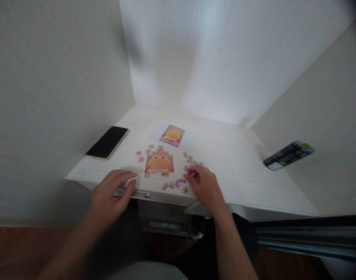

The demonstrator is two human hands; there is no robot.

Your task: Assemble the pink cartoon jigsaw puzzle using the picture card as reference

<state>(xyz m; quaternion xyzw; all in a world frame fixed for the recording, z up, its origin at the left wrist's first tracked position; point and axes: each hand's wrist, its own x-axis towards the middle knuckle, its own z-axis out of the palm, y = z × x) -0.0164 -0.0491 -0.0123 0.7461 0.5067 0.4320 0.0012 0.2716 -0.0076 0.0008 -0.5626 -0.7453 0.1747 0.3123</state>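
Observation:
A partly joined jigsaw puzzle (159, 162) with a yellow round-faced figure lies on the white desk (233, 155). My left hand (112, 192) hovers at the desk's front edge, left of the puzzle, thumb and fingers apart with nothing between them. To the right of the puzzle, my right hand (205, 188) is closed in a pinch on a small puzzle piece (184, 176), which the fingertips partly cover. Purple loose pieces (172, 184) lie just left of that hand, and several brownish loose pieces (191, 160) lie beyond it. A pink loose piece (141, 159) is on the puzzle's left.
Behind the puzzle lies a printed picture card (172, 135) with the same figure. A dark-screened phone (109, 142) rests at the left, and a black and green can (287, 156) stands at the right. Walls enclose the desk's back and sides.

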